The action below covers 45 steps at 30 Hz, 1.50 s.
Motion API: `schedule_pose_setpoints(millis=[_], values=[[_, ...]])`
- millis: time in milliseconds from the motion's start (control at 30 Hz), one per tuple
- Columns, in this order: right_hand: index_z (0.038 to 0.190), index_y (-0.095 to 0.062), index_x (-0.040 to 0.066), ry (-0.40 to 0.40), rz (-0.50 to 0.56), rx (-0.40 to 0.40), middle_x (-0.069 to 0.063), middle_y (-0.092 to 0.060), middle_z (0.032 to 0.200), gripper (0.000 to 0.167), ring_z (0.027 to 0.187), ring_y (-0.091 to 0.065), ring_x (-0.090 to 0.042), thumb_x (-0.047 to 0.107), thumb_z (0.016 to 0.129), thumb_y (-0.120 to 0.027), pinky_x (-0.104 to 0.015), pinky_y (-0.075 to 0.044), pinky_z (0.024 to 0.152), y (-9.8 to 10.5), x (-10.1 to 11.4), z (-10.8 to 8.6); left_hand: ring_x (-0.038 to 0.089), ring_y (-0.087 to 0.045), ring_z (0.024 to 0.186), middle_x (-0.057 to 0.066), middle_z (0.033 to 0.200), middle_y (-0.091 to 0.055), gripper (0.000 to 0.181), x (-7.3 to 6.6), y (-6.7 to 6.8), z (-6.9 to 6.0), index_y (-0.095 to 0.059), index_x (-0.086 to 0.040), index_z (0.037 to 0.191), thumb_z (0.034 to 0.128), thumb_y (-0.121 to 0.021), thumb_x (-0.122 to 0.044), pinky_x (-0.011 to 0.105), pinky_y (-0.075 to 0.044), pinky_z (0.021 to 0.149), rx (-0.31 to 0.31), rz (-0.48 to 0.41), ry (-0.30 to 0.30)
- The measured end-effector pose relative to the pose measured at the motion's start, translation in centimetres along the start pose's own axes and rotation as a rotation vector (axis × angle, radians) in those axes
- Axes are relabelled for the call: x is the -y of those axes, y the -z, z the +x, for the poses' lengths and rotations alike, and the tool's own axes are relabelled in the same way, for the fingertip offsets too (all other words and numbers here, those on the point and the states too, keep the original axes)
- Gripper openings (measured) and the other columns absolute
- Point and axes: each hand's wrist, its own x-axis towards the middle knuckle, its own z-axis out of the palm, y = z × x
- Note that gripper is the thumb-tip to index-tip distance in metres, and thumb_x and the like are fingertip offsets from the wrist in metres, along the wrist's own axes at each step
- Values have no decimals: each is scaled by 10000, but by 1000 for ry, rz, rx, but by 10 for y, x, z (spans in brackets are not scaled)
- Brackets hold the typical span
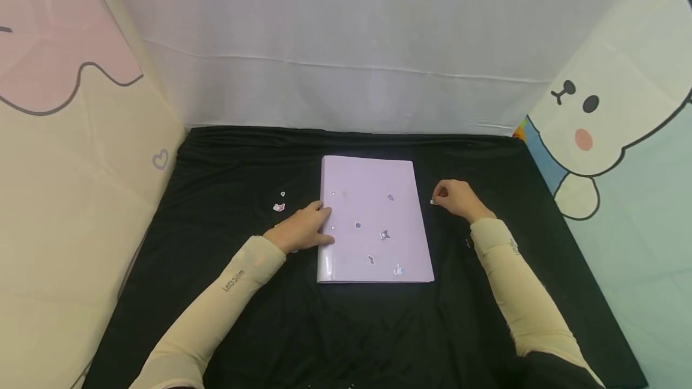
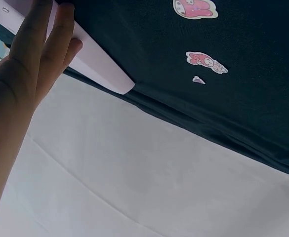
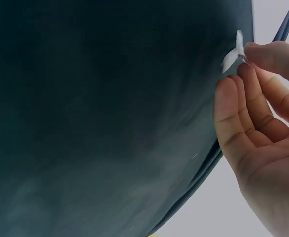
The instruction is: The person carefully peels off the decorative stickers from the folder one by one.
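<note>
A lilac binder (image 1: 373, 179) lies closed on the black cloth, with several small stickers, such as a grey-purple character sticker (image 1: 384, 235), scattered over its cover. My left hand (image 1: 300, 227) rests on the binder's left edge, its fingers spread over the spine side. Off the binder's right side, my right hand (image 1: 458, 198) pinches a small white sticker (image 3: 231, 55) between thumb and forefinger. In the right wrist view this piece looks bent into two flaps; its printed face cannot be made out.
Left of the binder, loose stickers lie on the black cloth (image 1: 232, 173), among them a pink character sticker (image 2: 206, 62) and a tiny scrap (image 2: 198, 79). Another small piece (image 1: 468, 243) lies near my right wrist. A white curtain (image 1: 335, 47) hangs behind, with printed cloths at both sides.
</note>
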Motion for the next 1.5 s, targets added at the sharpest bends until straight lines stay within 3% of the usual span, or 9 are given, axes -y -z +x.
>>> schedule_pose_setpoints(millis=[300, 700, 1100, 1267, 1500], values=[[934, -654, -2, -87, -24, -14, -177, -669, 924, 125, 830, -622, -313, 123, 939, -660, -489, -517, 751, 8, -38, -22, 333, -605, 1096, 287, 1412, -465, 634, -2, 3, -1, -525, 36, 1355, 870, -800, -266, 441, -514, 936, 1, 9, -1], [930, -648, -2, -98, -32, -32, -178, -657, 917, 106, 830, -604, -316, 103, 941, -637, -494, -509, 764, 10, -44, -26, 362, -583, 1171, 290, 1449, -435, 672, 0, 0, -1, -504, 33, 1393, 870, -799, -269, 458, -494, 968, 3, -2, 5], [961, -657, -3, -5, -11, -29, -157, -662, 915, 100, 834, -609, -302, 93, 934, -651, -479, -517, 754, 3, -13, -13, 372, -561, 1215, 283, 1466, -421, 694, 0, -1, 0, -491, 28, 1413, 870, -799, -276, 462, -473, 995, 6, 0, 16], [979, -670, 6, 53, -7, -25, -143, -665, 929, 103, 837, -608, -285, 96, 931, -681, -460, -529, 764, -9, 11, -2, 367, -560, 1216, 277, 1470, -420, 697, 1, -2, 1, -491, 24, 1416, 869, -801, -278, 463, -471, 997, 5, 0, 19], [994, -679, 48, 77, 5, -12, -109, -653, 947, 97, 854, -591, -266, 122, 932, -666, -406, -544, 750, -29, 48, 14, 371, -568, 1198, 285, 1455, -432, 685, 0, -1, 0, -497, 26, 1407, 871, -797, -276, 470, -475, 991, 8, -6, 13]])
